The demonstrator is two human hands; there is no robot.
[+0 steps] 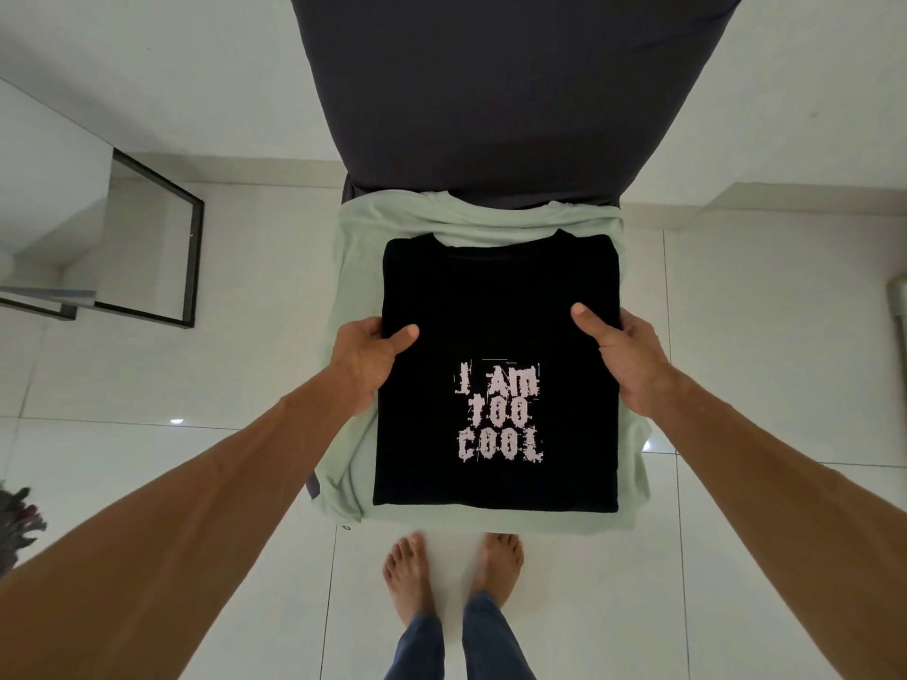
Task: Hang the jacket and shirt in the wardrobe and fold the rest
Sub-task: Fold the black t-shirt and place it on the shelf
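1. Left hand (pixel 365 358) pinching the left edge of the folded black cotton T-shirt with pale printed lettering (pixel 495 385): thumb flat on top, other fingers tucked underneath, out of sight.
2. Right hand (pixel 626 358) mirroring it on the right edge, thumb pressed on the top face, remaining fingers wrapped below.
3. Black T-shirt folded into a neat rectangle, collar at the far end, print toward the near end; lying on, or just lifted off, a folded pale green soft knit garment (pixel 486 215). Cannot tell which.
4. Likely handling: light, limp, no stiffness of its own; prone to sagging in the middle and slipping open if gripped at one point only. Best taken at both side edges midway along, all layers pinched together, kept level.
5. Print probably slightly rubbery and less pliable than the matte cloth around it.
6. Green garment looser, with rounded, rumpled edges, spread over the seat of a chair covered in dark grey smooth stretch fabric (pixel 510 90).
7. Glossy white tiled floor (pixel 736 336) all round.
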